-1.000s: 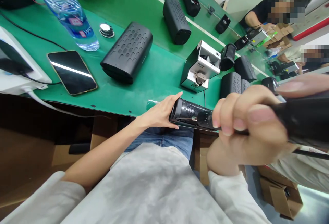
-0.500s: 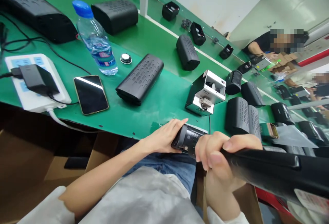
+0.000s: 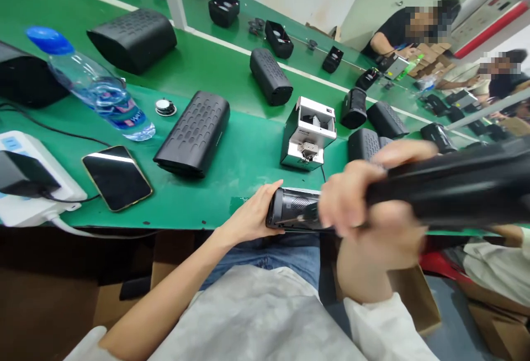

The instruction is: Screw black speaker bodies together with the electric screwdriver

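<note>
At the table's front edge my left hand (image 3: 250,214) is closed around the left end of a black speaker (image 3: 295,204) with a perforated grille. My right hand (image 3: 370,201), blurred by motion, wraps round a thick black electric screwdriver (image 3: 472,181) that extends to the right edge of the view. Its narrow tip points left and down over the speaker; whether it touches is unclear. Just behind the speaker stands a silver-and-black screw feeder (image 3: 308,134). My right hand hides the speaker's right end.
On the green table (image 3: 248,146) are a water bottle (image 3: 103,99), a phone (image 3: 118,178), a power strip (image 3: 62,176), a small round part (image 3: 165,107) and a black ribbed speaker housing (image 3: 194,132). More housings (image 3: 271,77) stand behind. Co-workers (image 3: 387,35) sit at the far right.
The view has turned, so the table items appear further left. My right hand and the screwdriver have swung upward, the rear end most. My left hand keeps its hold on the speaker.
</note>
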Motion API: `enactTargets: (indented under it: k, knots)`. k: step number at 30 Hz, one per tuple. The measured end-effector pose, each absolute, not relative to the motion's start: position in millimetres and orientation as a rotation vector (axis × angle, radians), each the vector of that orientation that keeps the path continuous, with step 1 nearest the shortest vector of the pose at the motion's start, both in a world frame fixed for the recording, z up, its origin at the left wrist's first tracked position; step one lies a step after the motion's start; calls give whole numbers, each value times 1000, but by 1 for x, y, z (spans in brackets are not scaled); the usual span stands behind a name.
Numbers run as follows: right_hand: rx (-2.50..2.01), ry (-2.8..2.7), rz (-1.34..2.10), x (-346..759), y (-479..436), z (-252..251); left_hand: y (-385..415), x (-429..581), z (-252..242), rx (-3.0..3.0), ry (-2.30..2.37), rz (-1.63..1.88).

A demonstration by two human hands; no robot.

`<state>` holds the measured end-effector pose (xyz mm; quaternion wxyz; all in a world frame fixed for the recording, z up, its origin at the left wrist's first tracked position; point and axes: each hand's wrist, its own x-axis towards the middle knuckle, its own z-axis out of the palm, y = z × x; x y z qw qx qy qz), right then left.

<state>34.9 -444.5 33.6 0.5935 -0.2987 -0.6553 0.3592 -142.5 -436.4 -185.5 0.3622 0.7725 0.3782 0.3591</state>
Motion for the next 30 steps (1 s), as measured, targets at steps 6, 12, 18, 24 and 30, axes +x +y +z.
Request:
enactTargets:
  k: [6, 12, 18, 24, 30]
  knots:
    - [-389, -1139, 388, 65, -354, 65, -434, -145, -187, 2086, 933, 852]
    - [-617, -1277, 264, 74, -286, 26, -435, -145, -187, 2048, 952, 849]
    - [-750, -1305, 348, 72, -277, 14, -434, -145, -185, 2040, 961, 826]
    - [-755, -1284, 363, 78, -305, 14, -433, -145, -186, 2074, 948, 841]
    - [-708, -1206, 464, 83, -411, 61, -431, -145, -190, 2108, 920, 890]
